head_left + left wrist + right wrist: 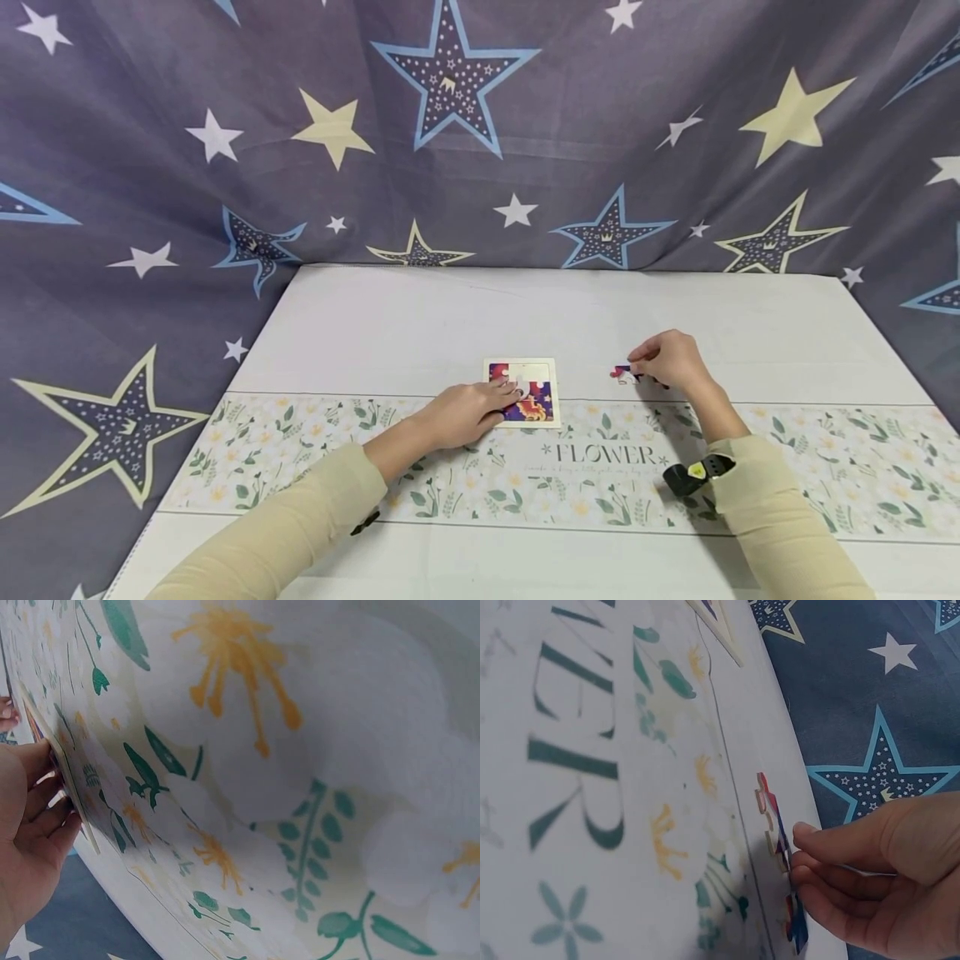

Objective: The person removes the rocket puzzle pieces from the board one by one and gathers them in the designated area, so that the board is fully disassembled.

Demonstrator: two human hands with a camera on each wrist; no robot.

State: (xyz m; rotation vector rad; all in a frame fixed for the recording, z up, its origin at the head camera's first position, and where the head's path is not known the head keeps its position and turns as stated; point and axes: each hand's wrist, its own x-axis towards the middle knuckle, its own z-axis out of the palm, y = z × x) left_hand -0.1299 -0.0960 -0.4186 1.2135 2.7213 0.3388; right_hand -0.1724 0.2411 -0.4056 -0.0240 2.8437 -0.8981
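Note:
A square jigsaw board [557,392] with a pale frame lies on the table, part of its picture filled with purple, red and yellow pieces and part bare and pale. My left hand [468,411] rests on its left side, fingers extended over the pieces; the left wrist view shows these fingers [45,817] against the board's edge [75,787]. To the right, my right hand [671,360] pinches a puzzle piece by thumb and fingertips, low over the table. Loose red, white and blue puzzle pieces [621,375] lie right at its fingertips, partly hidden by them.
The white table has a floral cloth band [600,492] with the word FLOWER. A dark curtain [270,75] with stars rises behind the table's far edge and at the sides. A black strap device [697,475] sits on my right wrist.

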